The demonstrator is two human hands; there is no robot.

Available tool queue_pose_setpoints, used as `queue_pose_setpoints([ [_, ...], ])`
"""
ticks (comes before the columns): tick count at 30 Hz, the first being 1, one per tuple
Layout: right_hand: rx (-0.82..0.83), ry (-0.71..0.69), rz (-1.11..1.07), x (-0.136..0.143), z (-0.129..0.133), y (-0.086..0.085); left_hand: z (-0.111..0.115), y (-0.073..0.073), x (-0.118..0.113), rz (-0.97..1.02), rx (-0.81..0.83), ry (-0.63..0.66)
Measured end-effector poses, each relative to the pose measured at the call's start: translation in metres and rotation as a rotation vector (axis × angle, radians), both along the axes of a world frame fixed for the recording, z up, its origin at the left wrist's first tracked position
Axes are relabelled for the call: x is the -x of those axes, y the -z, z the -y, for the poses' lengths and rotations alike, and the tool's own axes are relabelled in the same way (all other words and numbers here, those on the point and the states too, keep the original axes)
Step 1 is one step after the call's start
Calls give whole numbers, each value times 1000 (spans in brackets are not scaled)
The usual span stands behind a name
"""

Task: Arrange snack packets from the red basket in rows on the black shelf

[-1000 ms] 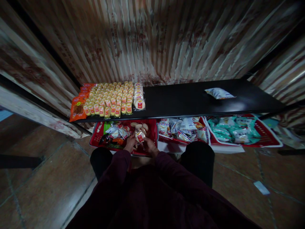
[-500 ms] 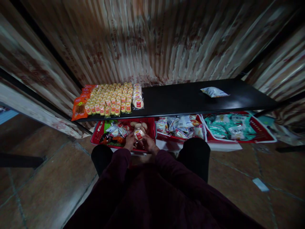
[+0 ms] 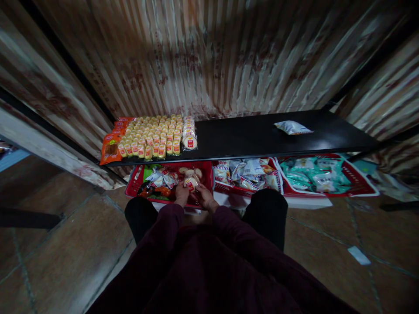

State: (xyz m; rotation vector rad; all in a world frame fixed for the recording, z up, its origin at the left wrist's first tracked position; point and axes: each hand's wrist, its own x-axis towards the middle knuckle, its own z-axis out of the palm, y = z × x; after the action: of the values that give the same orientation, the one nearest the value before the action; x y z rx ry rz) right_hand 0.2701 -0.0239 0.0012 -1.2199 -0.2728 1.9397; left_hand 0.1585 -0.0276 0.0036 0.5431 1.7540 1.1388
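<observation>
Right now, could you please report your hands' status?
Left hand and right hand holding clear-wrapped round pale cake; cake over leftmost red plastic basket; nothing visibly blocking hands.

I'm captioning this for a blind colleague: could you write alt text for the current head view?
A person's left hand and right hand hold a round packet over the leftmost red basket of snacks. Beyond, a black shelf bears orange packets, many yellow packets, a pale row and, farther right, one bag.

No txt legible; pkg labels point(image 3: 190, 143) too sm./blurry to read.
</observation>
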Motion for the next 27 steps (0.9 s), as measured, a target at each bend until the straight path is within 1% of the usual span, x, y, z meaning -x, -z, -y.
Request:
queue_pose_setpoints([
  [5,-9,-13,-8,-1,1,-3,4,-9,-4,-13,9,-31],
  [9,-29,-67,-11,-1,3,-9,8,-20,-5,124,15,-30],
  [11,-75,-104,-14,-1,5,-13,11,-24,-5,207,21,-17],
  [13,-136,-156,-27,0,7,-16,13,-26,-4,235,9,12],
  [15,-181,-189,-35,1,8,-18,14,-25,-2,234,-12,35],
  [17,-181,-191,-24,2,9,-18,15,-23,0,248,-19,32],
  [19,-167,-177,-3,2,9,-16,14,-20,2,292,-6,-6],
  [23,-140,-120,26,2,7,-11,12,-16,6,394,20,-135],
  [27,-109,-96,31,3,6,-9,11,-14,8,448,21,-181],
])
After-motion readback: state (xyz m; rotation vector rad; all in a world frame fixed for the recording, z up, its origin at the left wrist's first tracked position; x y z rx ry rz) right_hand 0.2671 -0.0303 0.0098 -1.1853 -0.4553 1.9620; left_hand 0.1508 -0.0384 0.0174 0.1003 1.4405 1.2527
